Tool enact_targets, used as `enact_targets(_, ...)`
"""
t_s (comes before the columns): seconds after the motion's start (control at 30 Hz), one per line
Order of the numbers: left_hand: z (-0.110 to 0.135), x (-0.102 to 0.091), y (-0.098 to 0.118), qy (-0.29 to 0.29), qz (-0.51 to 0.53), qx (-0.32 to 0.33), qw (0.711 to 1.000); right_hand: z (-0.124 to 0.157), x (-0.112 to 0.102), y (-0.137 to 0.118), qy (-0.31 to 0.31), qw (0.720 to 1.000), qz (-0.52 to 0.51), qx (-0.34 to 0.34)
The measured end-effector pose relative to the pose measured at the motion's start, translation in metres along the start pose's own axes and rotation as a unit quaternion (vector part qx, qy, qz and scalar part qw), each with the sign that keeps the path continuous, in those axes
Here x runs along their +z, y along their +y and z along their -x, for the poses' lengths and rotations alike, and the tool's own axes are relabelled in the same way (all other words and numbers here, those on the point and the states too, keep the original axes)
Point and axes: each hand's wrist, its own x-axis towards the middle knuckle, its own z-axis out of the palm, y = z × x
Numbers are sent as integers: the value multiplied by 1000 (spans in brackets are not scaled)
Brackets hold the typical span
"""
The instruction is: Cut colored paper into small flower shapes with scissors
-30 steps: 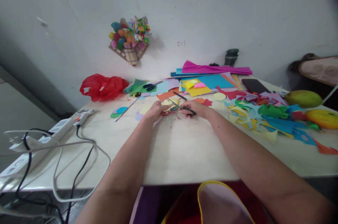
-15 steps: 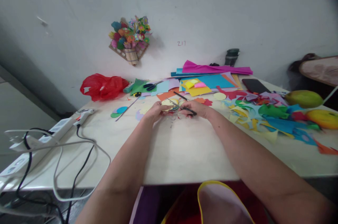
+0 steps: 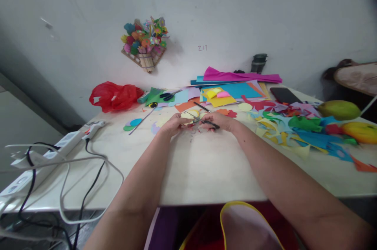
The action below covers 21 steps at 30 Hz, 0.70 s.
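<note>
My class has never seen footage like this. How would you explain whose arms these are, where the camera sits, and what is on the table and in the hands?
There is no machine here: these are a person's own bare arms, seen from a camera worn on their head, looking forward and down. The right hand holds scissors; the left hand seems to pinch pale yellow paper by the blades. On the table lie colourful paper scraps, a red plastic bag, a phone and a power strip.
</note>
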Motion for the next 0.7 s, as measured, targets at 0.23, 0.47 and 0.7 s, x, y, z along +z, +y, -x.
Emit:
enact_targets(0.23, 3, 1, 2, -17, -2, -9, 1000, 1, -1, -1, -6, 1000, 6, 2)
enact_targets(0.47, 1, -2, 0, -22, -5, -11, 1000, 2, -1, -3, -4, 1000, 8, 8)
enact_targets(0.7, 3, 2, 3, -5, 0, -10, 1000, 4, 0, -5, -7, 1000, -2, -1)
